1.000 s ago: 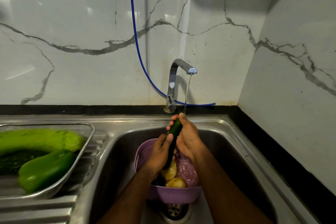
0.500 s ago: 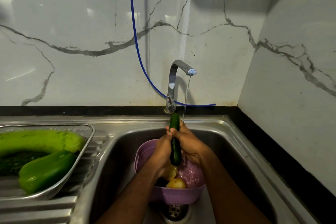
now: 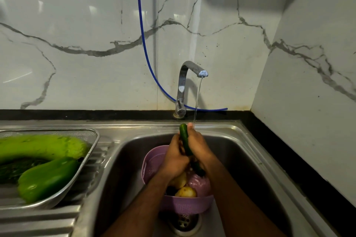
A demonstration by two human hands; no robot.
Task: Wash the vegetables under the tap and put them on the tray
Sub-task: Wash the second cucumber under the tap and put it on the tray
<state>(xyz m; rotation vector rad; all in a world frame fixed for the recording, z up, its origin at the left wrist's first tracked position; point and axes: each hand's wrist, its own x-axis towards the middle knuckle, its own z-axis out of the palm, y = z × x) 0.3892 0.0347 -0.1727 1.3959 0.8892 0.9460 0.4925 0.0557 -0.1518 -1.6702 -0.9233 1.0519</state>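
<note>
Vegetables already washed, two big pale green gourds (image 3: 38, 148) and a darker one, fill the metal tray (image 3: 95, 140) on the drainboard left of the sink (image 3: 240, 140), so I judge room there is tight and a careless drop could roll something off. Next down, the purple colander (image 3: 154, 161) sits over the drain with potatoes (image 3: 185, 191) waiting in it. Smallest, the cucumber (image 3: 184, 138) stands nearly upright above the colander, my left hand (image 3: 174, 158) and right hand (image 3: 198, 148) both clenched round it, just beside the thin stream from the tap (image 3: 189, 67). Wet skin could let it slip down into the basin
</note>
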